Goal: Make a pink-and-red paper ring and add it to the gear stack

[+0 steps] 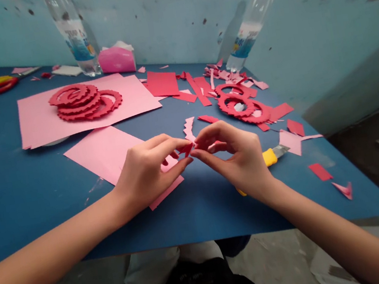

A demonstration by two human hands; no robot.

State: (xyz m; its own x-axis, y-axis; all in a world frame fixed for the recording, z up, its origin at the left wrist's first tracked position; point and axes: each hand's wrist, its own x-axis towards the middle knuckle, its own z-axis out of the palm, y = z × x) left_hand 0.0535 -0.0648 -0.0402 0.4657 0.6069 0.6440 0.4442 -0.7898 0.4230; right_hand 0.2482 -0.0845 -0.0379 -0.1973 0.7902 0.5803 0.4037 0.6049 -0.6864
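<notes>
I have the left hand (147,171) pinching a small red strip (187,149) in its fingers, and the right hand's (235,157) fingertips closed on it too, so it sits between the two, above the desk (204,216). Just beyond the fingertips I see a pink zigzag (189,126); I can't tell if they touch. Pink paper (101,151) lies under the left fingers; a yellow knife (269,157) lies partly hidden behind the right.
</notes>
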